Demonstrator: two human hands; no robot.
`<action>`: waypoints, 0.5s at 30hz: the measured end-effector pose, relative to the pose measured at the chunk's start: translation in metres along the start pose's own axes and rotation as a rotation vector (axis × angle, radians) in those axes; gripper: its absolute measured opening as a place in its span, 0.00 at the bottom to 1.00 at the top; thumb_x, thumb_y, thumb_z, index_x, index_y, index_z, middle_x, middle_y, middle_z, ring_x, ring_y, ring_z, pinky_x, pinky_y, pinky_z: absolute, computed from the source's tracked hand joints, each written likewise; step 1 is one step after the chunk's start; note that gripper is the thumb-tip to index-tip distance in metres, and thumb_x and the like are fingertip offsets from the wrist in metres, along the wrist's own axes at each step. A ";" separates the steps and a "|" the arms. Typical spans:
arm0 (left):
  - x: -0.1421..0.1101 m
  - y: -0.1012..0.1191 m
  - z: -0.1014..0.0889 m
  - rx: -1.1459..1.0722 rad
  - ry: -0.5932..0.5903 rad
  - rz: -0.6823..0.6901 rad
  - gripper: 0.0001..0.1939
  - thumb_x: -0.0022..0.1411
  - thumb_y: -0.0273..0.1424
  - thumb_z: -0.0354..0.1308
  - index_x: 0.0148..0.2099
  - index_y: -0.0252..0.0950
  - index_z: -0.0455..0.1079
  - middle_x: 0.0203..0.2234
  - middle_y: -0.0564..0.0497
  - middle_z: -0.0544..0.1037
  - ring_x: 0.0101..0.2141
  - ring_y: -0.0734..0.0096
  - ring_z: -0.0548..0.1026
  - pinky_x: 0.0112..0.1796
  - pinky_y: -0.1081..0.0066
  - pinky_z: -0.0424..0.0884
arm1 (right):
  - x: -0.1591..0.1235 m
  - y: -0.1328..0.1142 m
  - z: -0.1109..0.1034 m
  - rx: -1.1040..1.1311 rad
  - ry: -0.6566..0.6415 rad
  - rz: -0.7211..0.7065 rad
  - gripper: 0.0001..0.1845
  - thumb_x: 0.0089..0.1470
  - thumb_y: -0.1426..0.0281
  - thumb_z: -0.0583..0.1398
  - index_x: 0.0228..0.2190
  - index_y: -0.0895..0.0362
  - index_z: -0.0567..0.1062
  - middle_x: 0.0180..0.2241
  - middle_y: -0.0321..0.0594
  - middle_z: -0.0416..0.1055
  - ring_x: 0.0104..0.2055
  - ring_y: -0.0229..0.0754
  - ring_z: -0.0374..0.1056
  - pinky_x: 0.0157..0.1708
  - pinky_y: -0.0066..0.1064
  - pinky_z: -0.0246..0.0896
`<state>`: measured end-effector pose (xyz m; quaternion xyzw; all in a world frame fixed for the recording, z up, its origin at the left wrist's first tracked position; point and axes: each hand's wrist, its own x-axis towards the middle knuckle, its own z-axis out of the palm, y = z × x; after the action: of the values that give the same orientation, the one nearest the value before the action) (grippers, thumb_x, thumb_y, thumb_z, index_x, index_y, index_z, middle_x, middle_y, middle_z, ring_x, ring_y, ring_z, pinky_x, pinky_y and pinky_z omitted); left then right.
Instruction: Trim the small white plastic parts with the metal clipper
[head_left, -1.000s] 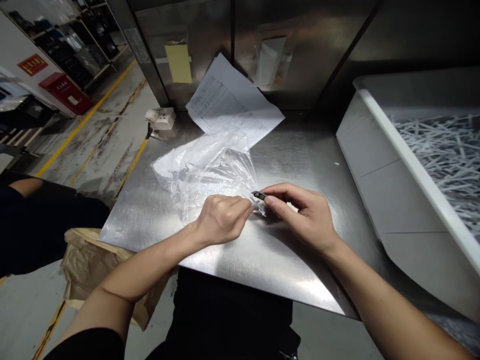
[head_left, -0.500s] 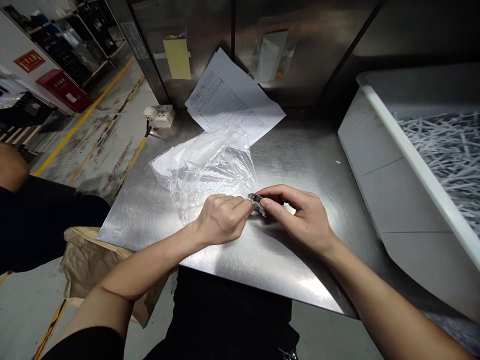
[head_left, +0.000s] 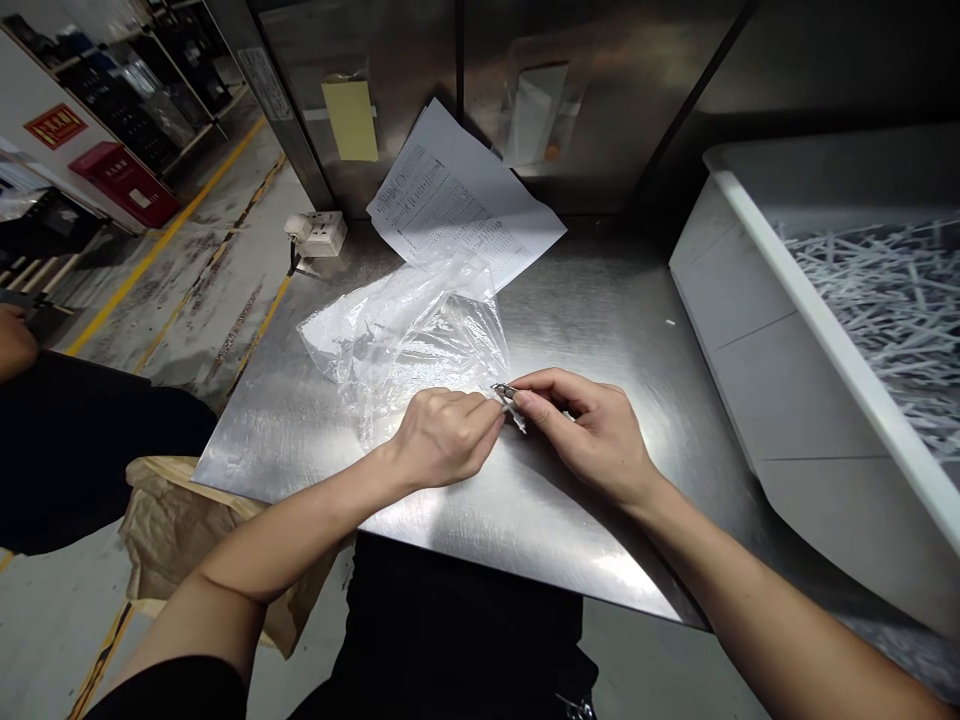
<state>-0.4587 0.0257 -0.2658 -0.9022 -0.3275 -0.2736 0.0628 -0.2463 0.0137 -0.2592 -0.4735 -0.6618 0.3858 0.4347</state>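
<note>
Right hand [head_left: 596, 428] pinches clipper [head_left: 506, 391] above table [head_left: 600, 300]: likely light, stiff, slick; best held at tail. Left hand [head_left: 450, 438], just beside, pinches white piece [head_left: 519, 421]: probably light, thin; best gripped by end.

Small, shiny dark clippers [head_left: 505, 391]: held near picture centre, partly hidden, nose pointed toward ten o'clock. Thin white piece [head_left: 518, 420]: partly covered, held at clippers' five o'clock, free end slanted same way; contact unclear.

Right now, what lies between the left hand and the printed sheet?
In the head view, the clear plastic bag lies between the left hand and the printed sheet.
</note>
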 end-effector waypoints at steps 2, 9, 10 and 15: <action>0.000 0.000 0.000 -0.005 -0.004 -0.002 0.15 0.75 0.28 0.53 0.32 0.36 0.68 0.22 0.55 0.74 0.23 0.73 0.71 0.26 0.66 0.59 | 0.001 -0.002 -0.001 0.014 -0.001 0.010 0.08 0.69 0.64 0.65 0.40 0.53 0.84 0.29 0.35 0.77 0.29 0.40 0.68 0.29 0.33 0.59; 0.003 -0.009 -0.009 -0.035 0.069 -0.059 0.12 0.75 0.23 0.49 0.39 0.35 0.71 0.26 0.53 0.74 0.25 0.72 0.69 0.27 0.67 0.59 | 0.005 -0.005 -0.009 0.096 0.095 -0.005 0.08 0.68 0.64 0.65 0.42 0.54 0.83 0.28 0.35 0.75 0.26 0.38 0.65 0.27 0.33 0.58; 0.003 -0.011 -0.011 -0.047 0.085 -0.074 0.12 0.75 0.23 0.49 0.39 0.35 0.71 0.26 0.53 0.74 0.26 0.72 0.68 0.27 0.67 0.59 | 0.006 -0.004 -0.010 0.100 0.110 -0.011 0.08 0.68 0.64 0.65 0.42 0.54 0.83 0.28 0.35 0.76 0.26 0.38 0.65 0.27 0.33 0.58; 0.005 -0.018 -0.018 -0.158 0.100 -0.160 0.12 0.79 0.26 0.49 0.41 0.36 0.71 0.29 0.51 0.75 0.28 0.72 0.71 0.30 0.69 0.60 | 0.004 -0.003 -0.011 0.096 0.140 -0.043 0.08 0.68 0.65 0.65 0.43 0.54 0.83 0.31 0.36 0.78 0.28 0.39 0.67 0.29 0.34 0.60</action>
<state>-0.4745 0.0371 -0.2491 -0.8606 -0.3724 -0.3472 -0.0144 -0.2374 0.0181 -0.2514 -0.4635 -0.6207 0.3737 0.5102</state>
